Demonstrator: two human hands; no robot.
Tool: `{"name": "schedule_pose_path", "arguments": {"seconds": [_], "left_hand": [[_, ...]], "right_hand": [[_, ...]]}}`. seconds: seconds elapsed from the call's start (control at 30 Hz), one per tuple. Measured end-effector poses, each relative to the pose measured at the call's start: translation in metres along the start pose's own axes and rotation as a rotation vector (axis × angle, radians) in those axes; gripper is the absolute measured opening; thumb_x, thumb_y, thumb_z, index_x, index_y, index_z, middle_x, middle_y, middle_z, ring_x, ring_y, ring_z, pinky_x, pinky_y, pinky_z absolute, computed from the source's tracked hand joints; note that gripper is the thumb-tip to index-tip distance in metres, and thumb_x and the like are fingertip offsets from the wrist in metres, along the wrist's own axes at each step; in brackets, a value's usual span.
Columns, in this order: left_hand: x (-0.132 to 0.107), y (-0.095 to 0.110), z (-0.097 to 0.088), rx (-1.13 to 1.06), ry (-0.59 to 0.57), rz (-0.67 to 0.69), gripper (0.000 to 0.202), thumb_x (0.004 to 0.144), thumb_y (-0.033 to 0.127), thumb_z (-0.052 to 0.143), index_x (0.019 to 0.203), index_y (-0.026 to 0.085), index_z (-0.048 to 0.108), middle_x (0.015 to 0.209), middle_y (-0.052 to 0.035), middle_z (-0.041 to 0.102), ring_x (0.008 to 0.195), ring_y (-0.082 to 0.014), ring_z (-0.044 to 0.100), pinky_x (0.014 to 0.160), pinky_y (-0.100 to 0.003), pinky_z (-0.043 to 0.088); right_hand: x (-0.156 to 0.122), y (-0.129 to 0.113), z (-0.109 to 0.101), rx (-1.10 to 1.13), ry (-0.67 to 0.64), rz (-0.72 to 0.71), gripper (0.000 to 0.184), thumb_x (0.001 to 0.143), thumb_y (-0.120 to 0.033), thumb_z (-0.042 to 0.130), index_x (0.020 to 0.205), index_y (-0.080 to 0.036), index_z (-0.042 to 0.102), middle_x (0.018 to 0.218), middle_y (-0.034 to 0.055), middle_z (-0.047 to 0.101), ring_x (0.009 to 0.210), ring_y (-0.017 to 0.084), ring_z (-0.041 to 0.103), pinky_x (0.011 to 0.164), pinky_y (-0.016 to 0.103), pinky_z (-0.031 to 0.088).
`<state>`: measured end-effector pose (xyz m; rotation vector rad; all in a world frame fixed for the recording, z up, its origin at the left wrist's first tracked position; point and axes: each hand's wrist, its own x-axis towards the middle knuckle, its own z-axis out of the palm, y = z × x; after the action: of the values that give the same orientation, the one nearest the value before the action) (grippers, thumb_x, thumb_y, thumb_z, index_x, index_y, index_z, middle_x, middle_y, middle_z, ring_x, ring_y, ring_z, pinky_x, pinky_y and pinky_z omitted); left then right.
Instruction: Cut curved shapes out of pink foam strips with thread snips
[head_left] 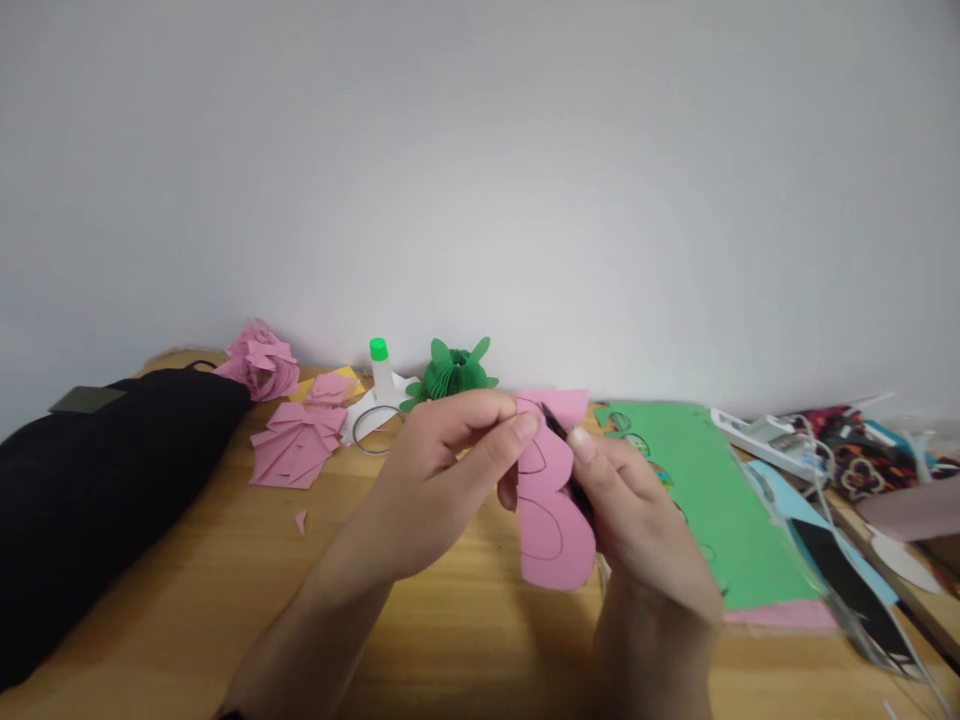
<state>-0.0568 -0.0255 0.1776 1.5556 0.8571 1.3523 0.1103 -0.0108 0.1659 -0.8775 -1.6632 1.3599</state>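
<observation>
My left hand [450,455] pinches the upper left edge of a pink paper piece [551,520] with curved black lines drawn on it, held upright above the wooden table [420,620]. My right hand [637,520] is closed on a thin black tool [559,430], most likely scissors or a pen, whose tip meets the top of the pink paper. Most of the tool is hidden by the fingers.
A black bag [90,470] lies at the left. Pink paper scraps [296,440], a crumpled pink flower [262,360], a glue bottle with green cap [381,372], a tape ring [375,428] and a green paper shape [454,372] sit by the wall. Green sheet [720,510] and clutter fill the right.
</observation>
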Motion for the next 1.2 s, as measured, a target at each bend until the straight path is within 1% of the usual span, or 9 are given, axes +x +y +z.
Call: {"name": "schedule_pose_path", "arguments": {"seconds": [0.17, 0.33, 0.53, 0.77, 0.9, 1.03, 1.2], "left_hand": [[0.0017, 0.0004, 0.0004, 0.005, 0.001, 0.006, 0.032, 0.095, 0.017, 0.049, 0.064, 0.019, 0.054, 0.059, 0.0068, 0.055, 0.056, -0.0057, 0.057, 0.055, -0.016, 0.048], [0.0002, 0.0005, 0.0000, 0.015, 0.002, 0.000, 0.032, 0.095, 0.018, 0.050, 0.064, 0.019, 0.054, 0.059, 0.0080, 0.055, 0.057, -0.0040, 0.056, 0.055, -0.013, 0.047], [0.0008, 0.0008, 0.0001, 0.013, -0.009, 0.036, 0.032, 0.095, 0.015, 0.049, 0.064, 0.018, 0.053, 0.059, 0.0086, 0.054, 0.057, -0.0023, 0.056, 0.055, -0.010, 0.046], [0.0013, 0.0016, -0.0003, 0.037, -0.008, 0.048, 0.031, 0.094, 0.014, 0.050, 0.063, 0.018, 0.053, 0.058, 0.0082, 0.054, 0.056, -0.0025, 0.056, 0.054, -0.010, 0.046], [0.0008, 0.0029, -0.0004, 0.045, -0.004, 0.034, 0.031, 0.094, 0.014, 0.050, 0.063, 0.018, 0.053, 0.059, 0.0079, 0.054, 0.057, -0.0023, 0.055, 0.055, -0.010, 0.046], [0.0005, 0.0019, -0.0005, 0.040, -0.010, 0.055, 0.032, 0.095, 0.015, 0.050, 0.063, 0.017, 0.052, 0.059, 0.0079, 0.052, 0.056, -0.0023, 0.054, 0.054, -0.010, 0.045], [0.0007, 0.0006, -0.0007, 0.032, -0.018, 0.054, 0.033, 0.095, 0.014, 0.050, 0.062, 0.018, 0.050, 0.058, 0.0084, 0.051, 0.057, -0.0021, 0.052, 0.055, -0.009, 0.044]], "right_hand": [[-0.0004, -0.0004, 0.0009, 0.013, -0.012, 0.005, 0.054, 0.096, -0.058, 0.047, 0.057, -0.021, 0.051, 0.048, -0.0040, 0.038, 0.042, 0.011, 0.031, 0.037, 0.026, 0.026], [-0.0002, -0.0005, 0.0017, 0.071, -0.048, 0.008, 0.052, 0.098, -0.055, 0.045, 0.059, -0.021, 0.049, 0.048, -0.0047, 0.037, 0.042, 0.010, 0.029, 0.038, 0.026, 0.022], [0.0014, 0.0013, -0.0003, 0.085, -0.061, 0.018, 0.052, 0.097, -0.057, 0.047, 0.059, -0.020, 0.047, 0.048, -0.0048, 0.036, 0.043, 0.010, 0.030, 0.040, 0.026, 0.022], [-0.0006, 0.0017, -0.0010, 0.095, -0.077, 0.021, 0.053, 0.096, -0.058, 0.047, 0.060, -0.020, 0.046, 0.049, -0.0045, 0.036, 0.044, 0.010, 0.029, 0.039, 0.025, 0.021], [0.0010, 0.0021, -0.0004, 0.113, -0.078, 0.004, 0.052, 0.096, -0.057, 0.049, 0.059, -0.020, 0.044, 0.050, -0.0050, 0.036, 0.043, 0.008, 0.027, 0.039, 0.023, 0.020], [0.0015, 0.0028, -0.0007, 0.123, -0.083, -0.010, 0.051, 0.097, -0.054, 0.048, 0.060, -0.020, 0.044, 0.051, -0.0057, 0.035, 0.043, 0.008, 0.025, 0.038, 0.023, 0.020], [0.0003, 0.0026, -0.0014, 0.160, -0.111, -0.013, 0.050, 0.098, -0.052, 0.049, 0.061, -0.020, 0.043, 0.050, -0.0074, 0.030, 0.042, 0.007, 0.020, 0.037, 0.022, 0.019]]}}
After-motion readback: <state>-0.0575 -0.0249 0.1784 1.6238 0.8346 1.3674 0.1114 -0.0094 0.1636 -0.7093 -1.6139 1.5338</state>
